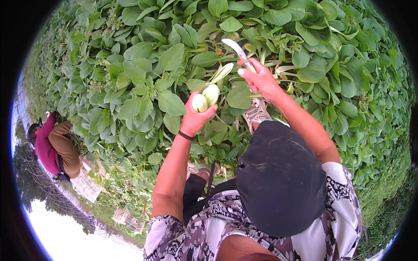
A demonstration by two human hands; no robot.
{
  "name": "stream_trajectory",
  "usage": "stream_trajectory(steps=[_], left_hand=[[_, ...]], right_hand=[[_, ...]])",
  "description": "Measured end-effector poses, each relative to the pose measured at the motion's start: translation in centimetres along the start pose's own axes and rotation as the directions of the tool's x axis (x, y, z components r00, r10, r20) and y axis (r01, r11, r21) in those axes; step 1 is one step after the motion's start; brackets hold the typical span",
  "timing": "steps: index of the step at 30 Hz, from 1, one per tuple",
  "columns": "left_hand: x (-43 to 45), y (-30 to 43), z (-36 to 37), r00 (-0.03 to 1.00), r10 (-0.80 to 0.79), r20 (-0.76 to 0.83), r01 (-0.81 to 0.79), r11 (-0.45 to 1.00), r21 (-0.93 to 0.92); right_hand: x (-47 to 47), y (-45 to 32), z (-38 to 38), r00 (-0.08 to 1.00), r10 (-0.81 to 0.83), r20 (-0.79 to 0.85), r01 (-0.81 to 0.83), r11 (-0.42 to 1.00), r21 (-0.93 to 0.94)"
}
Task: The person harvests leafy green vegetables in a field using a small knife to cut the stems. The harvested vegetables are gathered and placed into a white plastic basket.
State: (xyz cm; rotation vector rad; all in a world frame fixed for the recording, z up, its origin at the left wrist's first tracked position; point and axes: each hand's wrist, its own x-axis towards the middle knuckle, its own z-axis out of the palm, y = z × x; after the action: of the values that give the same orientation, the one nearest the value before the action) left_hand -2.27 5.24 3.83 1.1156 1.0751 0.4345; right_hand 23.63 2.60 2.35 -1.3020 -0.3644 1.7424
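Note:
My left hand (198, 114) is closed around leafy greens with thick pale stalks, bok choy by their look. Their rounded white-green bases (205, 98) show above the thumb, and one loose pale stalk (222, 73) sticks out past them towards the right. The leaves of this bunch are largely hidden. To the right, my right hand (259, 80) grips the handle of a short curved knife (235, 48), its blade pointing up and left over the plants. The blade is apart from the held bunch. Broad green leaves (204, 59) and pale stalks of growing plants lie around and beneath both hands.
Dense leafy plants (343, 62) spread on all sides. My shoe (256, 112) stands among them. At the left, a person in a purple top (47, 150) bends beside a pale plastic crate (86, 182); another crate (128, 221) lies lower down. A dark cap (281, 179) blocks part of the view.

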Motion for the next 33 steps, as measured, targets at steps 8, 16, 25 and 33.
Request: stream_trajectory(steps=[8,16,25,33], left_hand=[[-1.8,4.6,2.8,0.988,-0.116,0.102,0.138,0.958,-0.250],[1.6,5.8,5.4,0.999,-0.010,-0.049,-0.003,0.964,-0.267],[13.8,10.8,-1.2,0.991,-0.082,-0.101,0.116,0.196,0.974],[9.0,4.6,-4.3,0.987,-0.092,-0.132,0.152,0.262,0.953]], right_hand=[[-1.0,-3.0,-0.7,0.975,-0.176,-0.137,0.113,0.921,-0.373],[-3.1,-4.8,2.9,0.972,-0.093,0.214,0.097,0.995,-0.010],[9.8,0.3,0.4,0.975,-0.220,0.039,0.154,0.535,-0.831],[12.5,1.8,0.8,0.985,-0.155,-0.080,-0.005,0.431,-0.902]])
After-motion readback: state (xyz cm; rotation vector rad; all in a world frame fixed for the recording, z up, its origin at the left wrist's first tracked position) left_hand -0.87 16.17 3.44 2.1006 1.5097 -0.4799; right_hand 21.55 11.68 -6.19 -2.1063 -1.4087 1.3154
